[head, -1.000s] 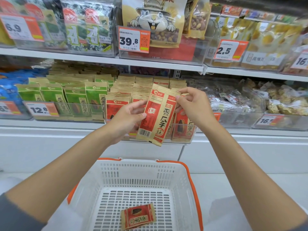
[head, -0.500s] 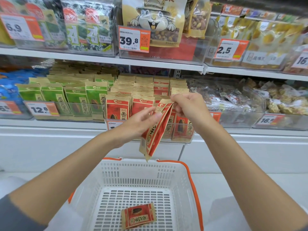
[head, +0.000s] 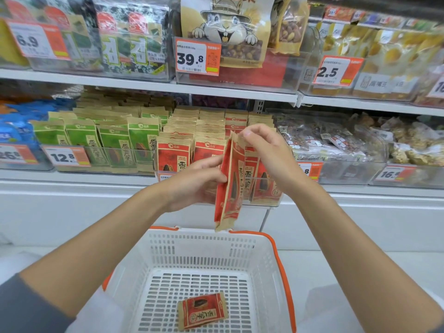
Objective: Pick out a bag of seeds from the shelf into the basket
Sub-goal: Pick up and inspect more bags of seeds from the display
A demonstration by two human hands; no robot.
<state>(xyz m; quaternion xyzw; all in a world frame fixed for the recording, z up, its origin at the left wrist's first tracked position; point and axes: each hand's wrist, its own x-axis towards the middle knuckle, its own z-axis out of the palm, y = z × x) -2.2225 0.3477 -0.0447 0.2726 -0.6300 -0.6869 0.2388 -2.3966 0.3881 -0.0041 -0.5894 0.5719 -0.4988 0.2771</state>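
Note:
A red and tan bag of seeds (head: 230, 183) hangs upright in front of the shelf, turned nearly edge-on to me. My right hand (head: 266, 155) pinches its top corner. My left hand (head: 197, 181) grips its left edge at mid height. The bag's bottom corner hangs just above the far rim of the white basket (head: 262, 255) with orange handles. A second red seed bag (head: 203, 311) lies flat on the basket floor. Rows of the same red bags (head: 175, 152) stand in the shelf bin behind my hands.
Green seed bags (head: 115, 145) fill the bin to the left, blue packs (head: 14, 131) further left. Clear nut packs (head: 336, 138) sit to the right. The upper shelf (head: 168, 86) holds seaweed packs and a large rabbit-print bag (head: 225, 27). Price tags line the bin fronts.
The bag has turned from facing me flat to nearly edge-on and hangs more upright. My left hand shifted onto its left edge; my right hand stays at the top.

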